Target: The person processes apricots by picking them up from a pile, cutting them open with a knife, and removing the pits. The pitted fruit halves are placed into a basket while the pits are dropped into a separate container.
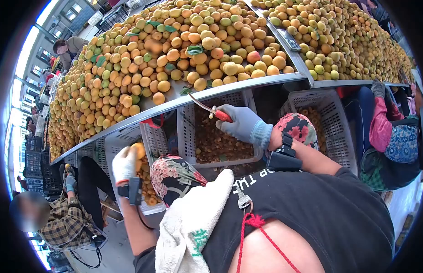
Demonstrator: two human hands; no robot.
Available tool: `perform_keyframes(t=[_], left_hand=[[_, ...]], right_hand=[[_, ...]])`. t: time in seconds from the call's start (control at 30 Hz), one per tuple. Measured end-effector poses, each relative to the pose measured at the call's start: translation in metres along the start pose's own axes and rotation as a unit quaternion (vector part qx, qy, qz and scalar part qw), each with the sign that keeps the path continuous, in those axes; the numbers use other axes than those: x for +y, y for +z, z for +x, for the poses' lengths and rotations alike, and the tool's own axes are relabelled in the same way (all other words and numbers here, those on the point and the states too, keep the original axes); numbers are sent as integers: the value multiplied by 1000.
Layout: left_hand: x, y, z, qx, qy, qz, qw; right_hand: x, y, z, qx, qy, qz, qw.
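Mid-frame: right hand grips red-handled knife; lower left, left hand closed on apricot. Likely pitting step; next, blade must meet fruit over crate.

A fruit-sorting and processing yard, open to daylight. Long metal tabletops are heaped with hundreds of orange and yellow-green apricots. White plastic crates of cut fruit stand under the tabletop's near edge. Other workers sit along the tabletops, with buildings behind.
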State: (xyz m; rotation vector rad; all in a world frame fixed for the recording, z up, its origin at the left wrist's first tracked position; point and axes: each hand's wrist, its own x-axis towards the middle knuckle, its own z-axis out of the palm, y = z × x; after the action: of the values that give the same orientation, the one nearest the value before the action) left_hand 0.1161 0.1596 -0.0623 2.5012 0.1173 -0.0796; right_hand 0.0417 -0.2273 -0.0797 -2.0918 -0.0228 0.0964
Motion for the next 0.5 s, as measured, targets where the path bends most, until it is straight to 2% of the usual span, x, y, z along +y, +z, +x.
perform_keyframes(t=[0.03, 0.07, 0.1, 0.13, 0.17, 0.23, 0.3, 0.37, 0.43, 0.5], left_hand=[[-28, -17, 11, 34, 6, 164, 986], [-60, -28, 27, 107, 66, 281, 952], [-59, -27, 33, 239, 137, 344, 897], [-36, -28, 41, 166, 87, 215, 958], [-1, -25, 49, 87, 35, 79, 992], [58, 5, 60, 62, 90, 8, 994], [65, 44, 109, 79, 171, 144, 971], [104, 70, 126, 19, 99, 236, 967], [106, 95, 152, -57, 126, 270, 953], [95, 115, 174, -65, 154, 263, 950]], right_hand=[[4, 2, 1, -6, 3, 18, 1000], [8, 6, 3, -10, -9, 37, 999], [12, 10, 7, -10, -9, 38, 999], [15, 14, 10, -2, -7, 50, 999], [16, 17, 12, 6, -4, 61, 998], [5, 15, 13, 19, 8, 80, 997], [-2, 10, 16, 40, -2, 128, 991], [0, 5, 17, 55, -14, 109, 992], [5, 0, 18, 45, -54, 148, 986], [12, 0, 20, 47, -42, 168, 984]])
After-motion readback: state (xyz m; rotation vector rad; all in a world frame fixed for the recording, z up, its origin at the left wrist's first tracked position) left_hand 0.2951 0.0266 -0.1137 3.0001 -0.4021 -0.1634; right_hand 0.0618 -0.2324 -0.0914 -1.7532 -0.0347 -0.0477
